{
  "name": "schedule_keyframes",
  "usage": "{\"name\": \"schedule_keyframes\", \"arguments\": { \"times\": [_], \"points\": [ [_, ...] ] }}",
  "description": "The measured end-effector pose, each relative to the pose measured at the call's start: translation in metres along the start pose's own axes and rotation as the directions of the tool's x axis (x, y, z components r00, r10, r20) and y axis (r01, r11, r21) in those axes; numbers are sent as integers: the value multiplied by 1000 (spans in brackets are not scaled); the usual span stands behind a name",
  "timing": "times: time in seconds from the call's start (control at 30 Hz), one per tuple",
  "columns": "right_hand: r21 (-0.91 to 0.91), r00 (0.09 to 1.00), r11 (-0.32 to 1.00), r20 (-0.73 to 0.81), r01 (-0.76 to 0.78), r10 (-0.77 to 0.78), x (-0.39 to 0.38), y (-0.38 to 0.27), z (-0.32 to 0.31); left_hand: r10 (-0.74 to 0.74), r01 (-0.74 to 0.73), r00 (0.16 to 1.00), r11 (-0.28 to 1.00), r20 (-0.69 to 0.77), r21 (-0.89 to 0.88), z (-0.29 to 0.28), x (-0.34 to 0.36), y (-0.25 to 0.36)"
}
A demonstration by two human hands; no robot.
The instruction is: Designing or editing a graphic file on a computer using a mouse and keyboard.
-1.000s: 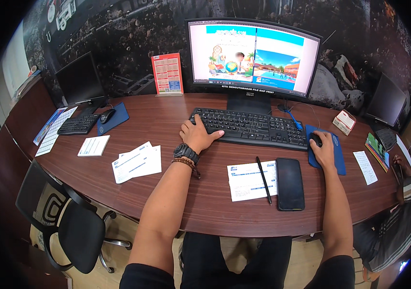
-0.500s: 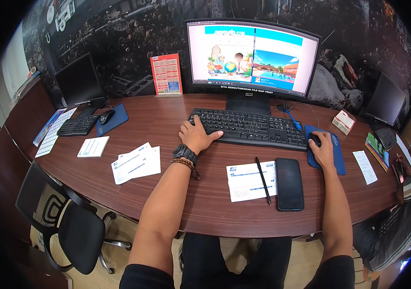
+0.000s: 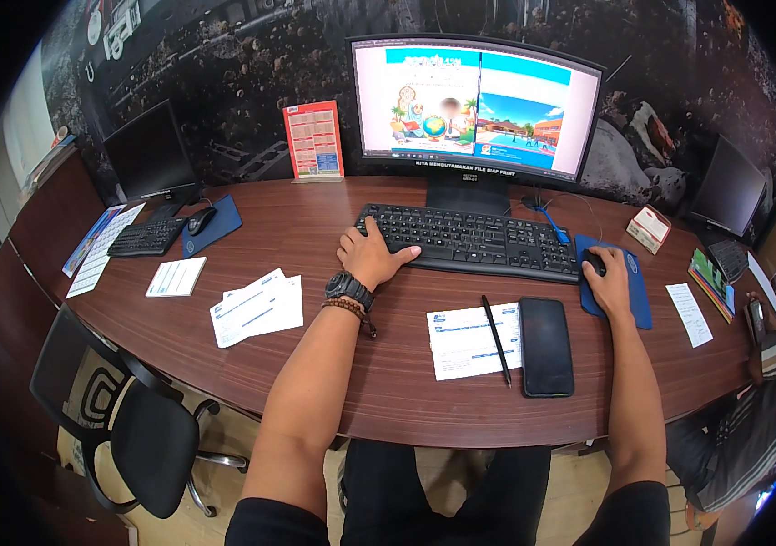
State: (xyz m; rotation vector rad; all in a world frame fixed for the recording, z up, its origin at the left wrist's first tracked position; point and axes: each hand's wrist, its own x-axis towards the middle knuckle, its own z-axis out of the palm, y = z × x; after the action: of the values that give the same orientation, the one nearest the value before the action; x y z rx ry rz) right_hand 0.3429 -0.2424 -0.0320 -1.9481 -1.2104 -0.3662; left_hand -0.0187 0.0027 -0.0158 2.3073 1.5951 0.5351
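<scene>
My left hand (image 3: 374, 258) rests on the left end of a black keyboard (image 3: 470, 238), thumb stretched out along its front edge and fingers apart on the keys. A dark watch (image 3: 349, 287) and beaded bracelet are on that wrist. Under my right hand (image 3: 610, 282) is a black computer mouse (image 3: 596, 263), mostly covered by the fingers, on a blue mouse pad (image 3: 640, 305). Behind the keyboard stands a curved monitor (image 3: 417, 109) showing two colourful illustrated pages. Between my forearms lie a printed form (image 3: 461, 350), a black pen (image 3: 495, 337) across it and a dark smartphone (image 3: 547, 350).
Loose forms (image 3: 261, 309) and a paper pad (image 3: 175, 277) lie left, near a second keyboard (image 3: 145, 238). A red desk calendar (image 3: 313, 141) stands behind. At right are a small box (image 3: 648, 228), a paper slip (image 3: 688, 315) and a seated person (image 3: 756, 419). An office chair (image 3: 151, 446) stands left.
Both my hands stay in place. Lettering at the top of the left page on the monitor looks different. At far right, the object in the other person's hand shows a lighter side.
</scene>
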Motion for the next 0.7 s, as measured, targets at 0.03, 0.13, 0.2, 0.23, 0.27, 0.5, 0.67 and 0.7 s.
{"name": "schedule_keyframes", "arguments": {
  "times": [0.03, 0.13, 0.2, 0.23, 0.27, 0.5, 0.67, 0.7],
  "points": [
    [0, 1000, 1000, 1, -1, 1, 0, 0, 0, 4, -4, 1000, 1000, -3, 0, 0, 0, -1],
    [-2, 1000, 1000, 7, -1, 1, 0, 0, 0, 0, 0, 1000, 1000, 0, 4, 1, 1, -1],
    [-6, 1000, 1000, 8, -7, 8, 0, 1, -1, 0, 0, 1000, 1000, -2, 0, 0, 0, 0],
    [-6, 1000, 1000, 8, -9, 9, -1, 0, -1, -1, 0, 1000, 1000, -5, -3, 0, -1, 1],
    [-5, 1000, 1000, 9, -11, 11, -1, 0, -2, 0, 0, 1000, 1000, -4, -3, 1, -1, 0],
    [-3, 1000, 1000, 0, -9, 9, -2, 0, 0, 7, -7, 1000, 1000, 0, 5, 1, 1, -2],
    [-5, 1000, 1000, 0, -12, 12, 0, 0, 0, -5, 5, 1000, 1000, 6, 27, 0, 2, 1],
    [-6, 1000, 1000, 2, -7, 7, 1, 0, 0, -3, 3, 1000, 1000, 11, 29, 0, 3, 1]
  ]
}}
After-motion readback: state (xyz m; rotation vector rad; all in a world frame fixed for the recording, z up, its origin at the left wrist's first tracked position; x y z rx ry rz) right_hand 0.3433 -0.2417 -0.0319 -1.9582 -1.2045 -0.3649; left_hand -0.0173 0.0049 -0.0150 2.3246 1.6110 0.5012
